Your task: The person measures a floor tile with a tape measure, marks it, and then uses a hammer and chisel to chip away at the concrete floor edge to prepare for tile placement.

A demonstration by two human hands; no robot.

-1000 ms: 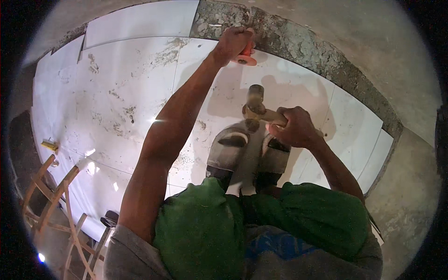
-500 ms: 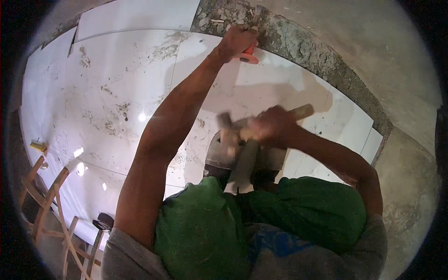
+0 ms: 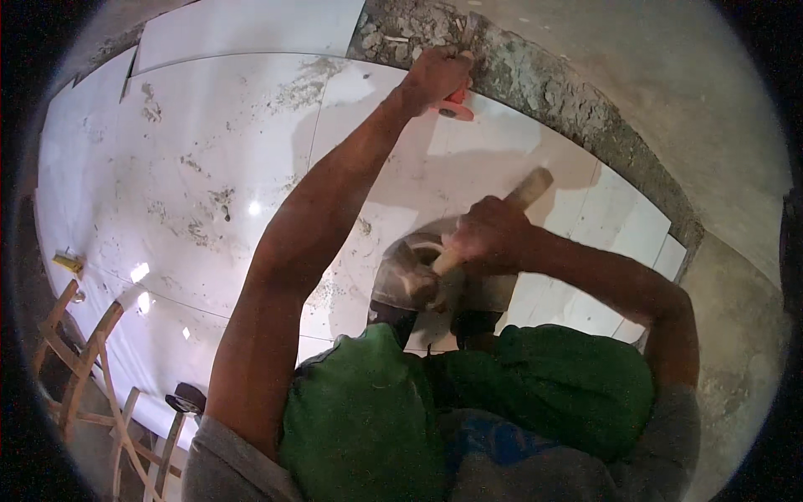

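Observation:
My left hand (image 3: 438, 79) is wrapped round a chisel with an orange-red hand guard (image 3: 456, 111). The chisel's narrow shaft (image 3: 470, 32) points away from me over the strip of rough mortar (image 3: 548, 92) beyond the tile edge; exactly where its tip sits is hard to make out. Nearer my body, my right hand (image 3: 489, 234) grips a hammer (image 3: 532, 188) by its wooden handle. The hammer's head, slightly blurred, hangs low above my shoes, well apart from the chisel. Large white floor tiles (image 3: 268, 134) lie under both hands, speckled with mortar crumbs.
A plain grey wall (image 3: 661, 75) rises behind the mortar strip. Wooden trestle-like frames (image 3: 88, 360) stand at the lower left, near a small yellow object (image 3: 69, 263) and a dark round object (image 3: 186, 398). My knees in green cloth (image 3: 360, 402) are bent close below the hands.
The hammer's head has swung down toward my body, with its handle tilting more steeply. My left hand and the chisel appear slightly farther right, still over the tile edge.

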